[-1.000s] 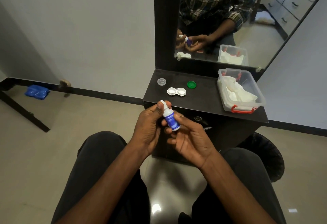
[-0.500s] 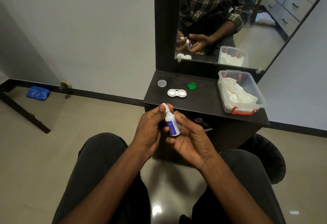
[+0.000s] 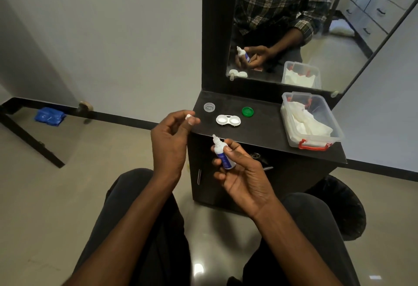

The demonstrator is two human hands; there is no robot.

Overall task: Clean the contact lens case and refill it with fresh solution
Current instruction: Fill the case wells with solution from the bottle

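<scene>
Now the right hand (image 3: 242, 170) grips the open bottle (image 3: 222, 154); the left fingers (image 3: 192, 120) pinch its little cap (image 3: 188, 117). Tip the nozzle over the case (image 3: 228, 120) on the bench (image 3: 267, 132), at 12 o'clock, and squeeze gently.

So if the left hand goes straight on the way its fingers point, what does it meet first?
Probably the clear cap on the shelf. The left hand, pinching the white cap, points up-right toward it. Depth is unclear, so it may pass above.

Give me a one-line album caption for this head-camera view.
Left hand pinches the removed cap; right hand holds the open solution bottle near the uncapped lens case.
</scene>
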